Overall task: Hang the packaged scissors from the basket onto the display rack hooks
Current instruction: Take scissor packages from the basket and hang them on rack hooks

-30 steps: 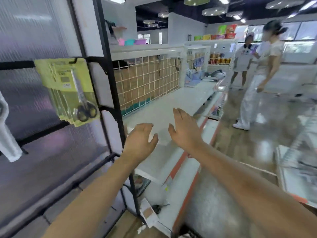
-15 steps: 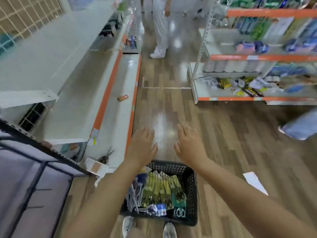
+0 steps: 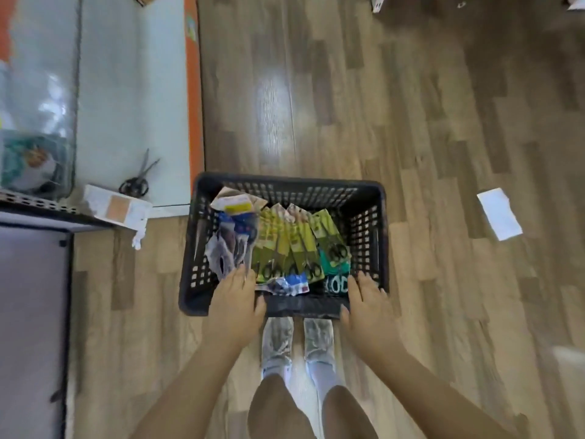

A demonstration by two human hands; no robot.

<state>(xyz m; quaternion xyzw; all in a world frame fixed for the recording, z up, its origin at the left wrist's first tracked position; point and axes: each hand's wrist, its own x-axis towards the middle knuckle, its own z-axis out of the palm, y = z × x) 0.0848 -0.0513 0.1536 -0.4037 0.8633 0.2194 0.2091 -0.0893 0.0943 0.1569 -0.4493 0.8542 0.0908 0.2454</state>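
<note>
**Black basket, both hands at the near rim**

Black plastic basket (image 3: 367,229) sits on the wood floor (image 3: 443,122) by the person's feet. Yellow-green packaged scissors (image 3: 294,245) stand fanned along its middle, beside blue-and-white packs (image 3: 231,242) at the left wall. The left hand (image 3: 235,299) and right hand (image 3: 368,307) rest flat-fingered over the near rim, grasping nothing. The packs look light, stiff-carded and glossy, likely slippery; pinching one by its top edge near the hang hole seems best.

bright, even overhead light glares white off the wooden floor (image 3: 275,99); edges are blurred and curved by the wide lens.
</note>
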